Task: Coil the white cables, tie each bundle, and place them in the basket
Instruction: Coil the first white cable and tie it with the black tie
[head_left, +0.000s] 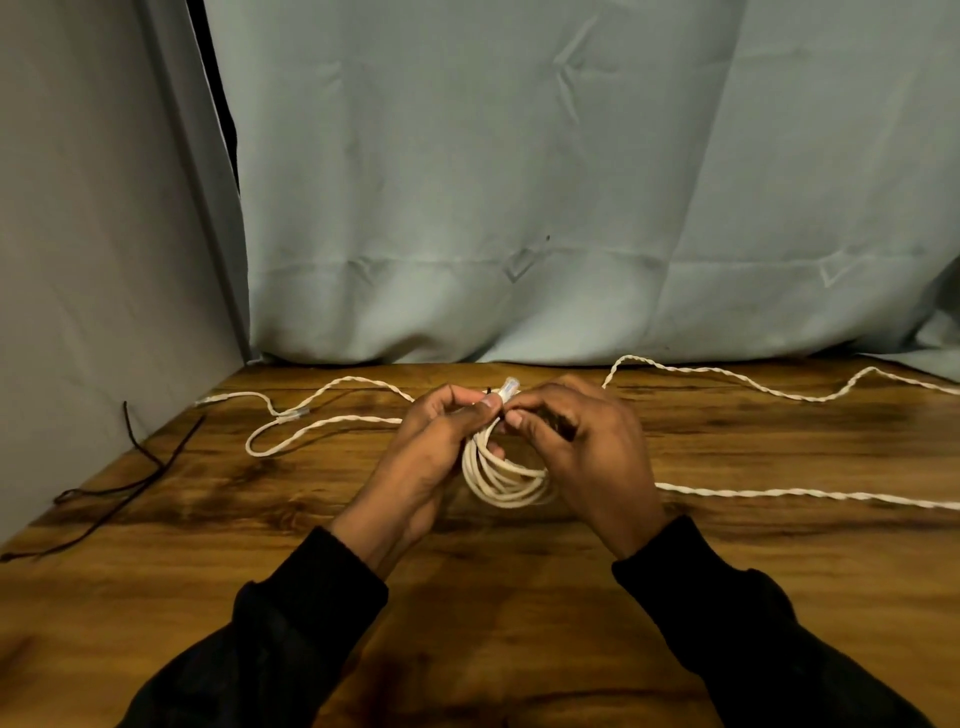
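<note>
Black sleeves (311, 597) enter from the bottom of the frame. Above them, at centre, the left hand (431, 452) and right hand (582, 447) both pinch the top of one coiled white cable (501, 478), fingers curled at its clear plug, apparently working a dark tie. That bundle looks coiled but not yet secured. Farther up the surface (727, 571), loose white cables (779, 492) still trail uncoiled; spare dark ties (150, 462) lie at left. No basket is visible.

Coiled bundle (501, 475) hanging below fingertips (488, 402); loose cable (322, 415) lying left of fingers, ties (140, 467) lying farther left on table (519, 597).
</note>
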